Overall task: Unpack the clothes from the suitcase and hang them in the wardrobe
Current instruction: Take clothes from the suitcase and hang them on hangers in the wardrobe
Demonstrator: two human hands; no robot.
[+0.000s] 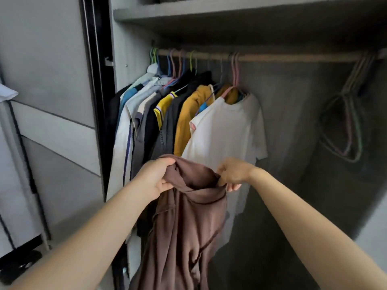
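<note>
Open wardrobe (293, 122) dead ahead, grey inside, with a shelf (230, 11) across the top and a rail (293, 57) just under it. To the left stands a pale grey door (52, 101) with a dark edge.

The left half of the rail is packed. A row of shirts hangs there on coloured hangers: pale ones, dark ones, a yellow one with striped trim (162, 109), then a mustard top (188, 120). Closing the row on the right is a white T-shirt (230, 130) on a pink hanger (235, 70). Well apart, near the right end of the rail, a bunch of empty hangers (345, 126) dangles.

Now the action: 2 bare arms reach in and hold a brown shirt (188, 216) up in front of the white T-shirt, well below the rail. The left hand (156, 176) grips the bunched top edge, its fingers (165, 164) curled over the fabric and the thumb tucked beneath. The right hand (232, 171) holds the other side of that edge, its fingers (234, 187) curled in and pinching the cloth, with the tips peeking out below. Between the 2 hands the fabric sags in a fold, and the rest of the shirt hangs loose and crumpled down to the bottom of the view.
</note>
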